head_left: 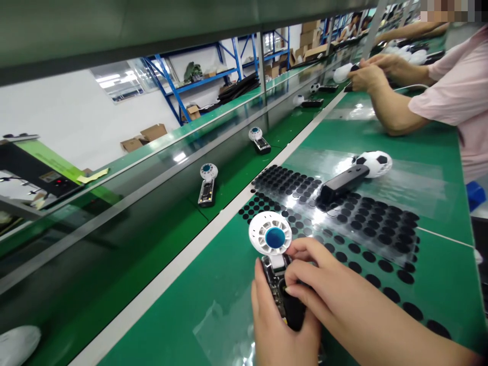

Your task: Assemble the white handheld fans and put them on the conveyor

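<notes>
In the head view, my left hand (278, 340) is wrapped around the dark handle of a handheld fan (274, 300). Its handle is open, with inner parts showing, and its white round head (261, 235) with a blue centre points up and away from me. My right hand (320, 279) is closed in a pinch against the handle, just below the head. A dark rounded piece shows at those fingertips, but I cannot tell what it is. Beside the hands lie sheets of black round stickers (366, 218). Across them rests another fan (346, 183) with a football-patterned head.
Along the green conveyor belt (152, 269) on the left lie more open fans, one nearer (207, 185) and one farther (260, 141). A white rounded object (19, 343) sits at the lower left. To the right, a co-worker's hands (369, 73) hold a white-headed fan. A metal panel (152, 35) hangs overhead.
</notes>
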Demonstrator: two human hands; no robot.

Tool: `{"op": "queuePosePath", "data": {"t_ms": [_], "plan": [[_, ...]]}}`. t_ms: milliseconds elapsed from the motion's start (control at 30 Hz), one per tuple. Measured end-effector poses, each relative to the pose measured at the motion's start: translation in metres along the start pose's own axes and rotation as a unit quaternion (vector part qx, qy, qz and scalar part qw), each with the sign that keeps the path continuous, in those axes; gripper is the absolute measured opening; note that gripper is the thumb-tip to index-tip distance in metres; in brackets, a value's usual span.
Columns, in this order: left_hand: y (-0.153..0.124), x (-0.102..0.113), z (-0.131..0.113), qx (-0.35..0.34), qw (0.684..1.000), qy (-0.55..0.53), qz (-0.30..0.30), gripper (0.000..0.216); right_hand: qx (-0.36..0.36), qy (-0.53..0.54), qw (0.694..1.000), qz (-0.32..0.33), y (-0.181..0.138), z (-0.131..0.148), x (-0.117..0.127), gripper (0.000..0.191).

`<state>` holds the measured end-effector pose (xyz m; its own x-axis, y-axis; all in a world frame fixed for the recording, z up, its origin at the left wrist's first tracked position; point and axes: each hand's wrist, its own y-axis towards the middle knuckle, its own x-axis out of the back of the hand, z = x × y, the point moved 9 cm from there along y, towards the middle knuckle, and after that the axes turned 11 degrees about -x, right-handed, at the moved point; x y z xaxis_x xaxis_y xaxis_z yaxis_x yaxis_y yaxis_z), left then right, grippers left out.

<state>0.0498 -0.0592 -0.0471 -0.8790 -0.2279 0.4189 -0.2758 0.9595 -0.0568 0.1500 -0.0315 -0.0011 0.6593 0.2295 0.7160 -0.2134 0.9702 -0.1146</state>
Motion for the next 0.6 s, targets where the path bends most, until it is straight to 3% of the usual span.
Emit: {"op": "queuePosePath", "data": {"t_ms": [167, 300, 400, 500, 600], "plan": [[-0.002, -0.001, 0.001, 0.030, 0.999, -0.020, 0.007, 0.080, 0.044, -0.060, 0.996, -0.040, -0.005, 0.008, 0.004, 0.025], [-0.003, -0.003, 0.009, 0.030, 0.999, -0.019, 0.015, 0.079, 0.127, -0.095, 0.974, -0.162, -0.014, 0.015, 0.013, 0.017], [-0.004, -0.002, 0.013, 0.012, 0.999, -0.032, 0.000, 0.067, 0.174, -0.147, 0.946, -0.231, -0.021, 0.014, 0.012, 0.011], [-0.006, -0.001, 0.017, 0.014, 0.997, -0.071, -0.023, 0.054, 0.199, -0.209, 0.927, -0.240, -0.027, 0.008, 0.004, 0.026], [-0.007, 0.001, 0.018, 0.023, 0.995, -0.085, -0.040, 0.050, 0.210, -0.222, 0.922, -0.239, -0.035, 0.005, 0.005, 0.029]]}}
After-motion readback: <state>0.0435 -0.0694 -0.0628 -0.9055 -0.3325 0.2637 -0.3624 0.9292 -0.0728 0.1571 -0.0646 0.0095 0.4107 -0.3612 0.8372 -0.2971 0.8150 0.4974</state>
